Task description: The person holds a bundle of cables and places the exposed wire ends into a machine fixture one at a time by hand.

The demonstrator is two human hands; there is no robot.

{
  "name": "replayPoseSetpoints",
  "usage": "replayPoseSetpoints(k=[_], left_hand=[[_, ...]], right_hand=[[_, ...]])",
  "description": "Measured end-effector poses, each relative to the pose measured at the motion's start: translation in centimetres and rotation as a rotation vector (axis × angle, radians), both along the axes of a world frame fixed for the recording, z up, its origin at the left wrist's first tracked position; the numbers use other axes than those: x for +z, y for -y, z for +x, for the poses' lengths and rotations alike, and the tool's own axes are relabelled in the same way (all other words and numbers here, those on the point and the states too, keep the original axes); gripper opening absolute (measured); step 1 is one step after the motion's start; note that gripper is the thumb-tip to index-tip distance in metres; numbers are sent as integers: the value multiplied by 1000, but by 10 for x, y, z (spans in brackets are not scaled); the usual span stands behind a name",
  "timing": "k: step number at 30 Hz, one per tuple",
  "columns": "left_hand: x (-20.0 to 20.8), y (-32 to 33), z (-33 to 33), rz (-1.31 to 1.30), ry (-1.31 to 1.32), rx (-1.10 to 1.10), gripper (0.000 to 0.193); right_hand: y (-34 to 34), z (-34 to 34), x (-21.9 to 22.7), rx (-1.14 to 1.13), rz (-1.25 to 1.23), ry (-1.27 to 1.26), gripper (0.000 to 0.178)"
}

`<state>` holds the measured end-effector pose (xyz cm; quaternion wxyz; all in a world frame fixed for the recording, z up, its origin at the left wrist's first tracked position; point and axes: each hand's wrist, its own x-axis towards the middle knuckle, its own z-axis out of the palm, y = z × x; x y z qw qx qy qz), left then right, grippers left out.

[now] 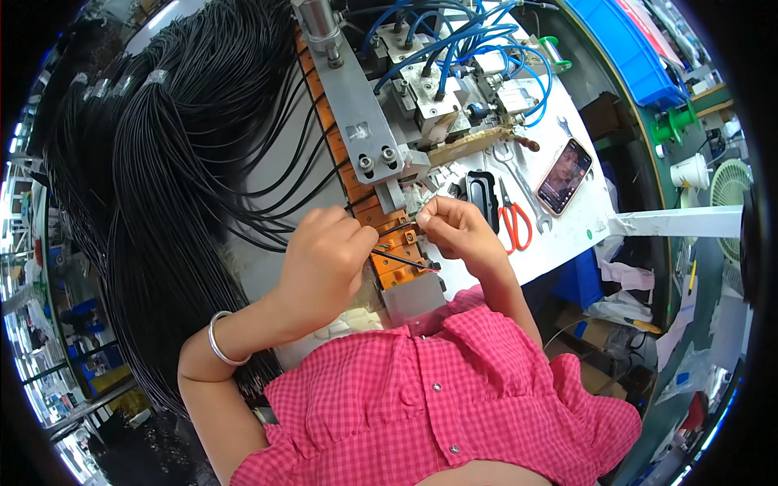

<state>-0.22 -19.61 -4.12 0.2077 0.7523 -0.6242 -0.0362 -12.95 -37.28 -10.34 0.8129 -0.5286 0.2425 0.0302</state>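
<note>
My left hand [328,255] is closed, its fingers curled around a thin black cable [399,258] beside an orange fixture [397,277]. Thin coloured wires show by its fingertips, and the cable slants right across the fixture. Just right of it, my right hand [466,231] pinches thumb and fingertip together over the fixture's edge. What lies in that pinch is too small to make out. A second short black cable piece [397,229] lies between the hands. Above them stands a grey metal press arm [356,121] with two bolts.
A big bundle of black cables [154,162] hangs at the left, several strands running to the orange rail. Blue air tubes [454,40] top the machine. Red-handled scissors [515,227], a wrench [523,182], a black tray [482,198] and a phone [565,176] lie at right.
</note>
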Motion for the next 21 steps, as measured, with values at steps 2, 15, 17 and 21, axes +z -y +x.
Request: replayPoseSetpoints(k=[2, 15, 17, 21], left_hand=[[-2, -2, 0, 44, 4, -28, 17], [-7, -2, -2, 45, 34, -45, 16], [-6, -2, -2, 46, 35, -49, 15], [-6, -2, -3, 50, 37, -52, 15]], right_hand=[[3, 1, 0, 58, -37, -19, 13], [4, 1, 0, 34, -42, -5, 16], [7, 1, -1, 101, -68, 5, 16], [5, -2, -4, 44, 38, 74, 14]])
